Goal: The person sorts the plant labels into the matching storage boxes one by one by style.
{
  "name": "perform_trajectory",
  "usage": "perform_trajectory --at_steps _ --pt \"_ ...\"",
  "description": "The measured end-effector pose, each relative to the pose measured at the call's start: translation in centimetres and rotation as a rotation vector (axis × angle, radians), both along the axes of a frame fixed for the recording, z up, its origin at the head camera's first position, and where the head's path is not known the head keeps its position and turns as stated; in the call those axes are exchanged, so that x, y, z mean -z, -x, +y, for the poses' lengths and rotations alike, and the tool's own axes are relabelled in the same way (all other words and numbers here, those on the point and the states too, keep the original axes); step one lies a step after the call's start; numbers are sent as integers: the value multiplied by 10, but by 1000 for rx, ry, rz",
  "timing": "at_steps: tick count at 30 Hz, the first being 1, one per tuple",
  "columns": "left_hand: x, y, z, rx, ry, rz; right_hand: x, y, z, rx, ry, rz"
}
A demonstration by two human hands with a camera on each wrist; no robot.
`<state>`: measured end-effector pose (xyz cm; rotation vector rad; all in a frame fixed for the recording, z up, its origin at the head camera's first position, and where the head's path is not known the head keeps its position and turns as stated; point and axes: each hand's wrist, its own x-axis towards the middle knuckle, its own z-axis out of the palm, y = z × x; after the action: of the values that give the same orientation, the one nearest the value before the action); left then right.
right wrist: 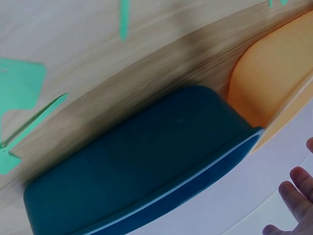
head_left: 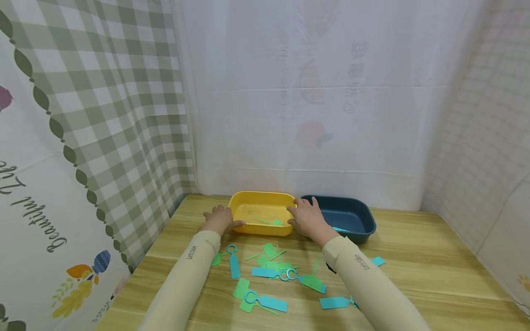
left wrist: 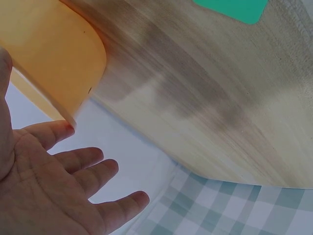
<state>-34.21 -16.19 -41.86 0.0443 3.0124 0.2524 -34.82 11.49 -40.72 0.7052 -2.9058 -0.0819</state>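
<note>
A yellow plastic bin (head_left: pixel 265 230) stands at the back of the table, with a little green tag (head_left: pixel 276 222) inside. At its left end is my left hand (head_left: pixel 218 220), fingers spread and thumb by the front rim; in the left wrist view a fingertip (left wrist: pixel 66 128) meets the rim. My right hand (head_left: pixel 309 218) is at the bin's right end, its fingers extended over the gap beside a dark blue bin (head_left: pixel 364 235). That bin contains a light blue strip (head_left: pixel 340 229). Only some fingers (right wrist: pixel 296 196) show in the right wrist view.
Loose blue tags with ring ends (head_left: pixel 271 303) and green tags with thin stems (head_left: pixel 241 288) lie scattered before the bins, several overlapping. Another blue tag (head_left: pixel 333 303) lies by the right forearm. A white cloth (head_left: pixel 265 138) hangs behind, a checked cloth (head_left: pixel 136 92) at left.
</note>
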Motion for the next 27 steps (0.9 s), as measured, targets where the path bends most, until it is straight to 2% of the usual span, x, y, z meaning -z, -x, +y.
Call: perform_trajectory --at_steps 6,11,22,27 --pt "0 2 -1 1 17 -6 2 -2 11 -31 -9 35" --pt "-1 2 -1 1 7 9 4 -8 18 -91 -13 42" --pt "-2 1 -1 8 16 19 23 -32 38 -266 -44 102" --pt "-2 0 0 13 19 9 25 -41 43 -300 -48 105"
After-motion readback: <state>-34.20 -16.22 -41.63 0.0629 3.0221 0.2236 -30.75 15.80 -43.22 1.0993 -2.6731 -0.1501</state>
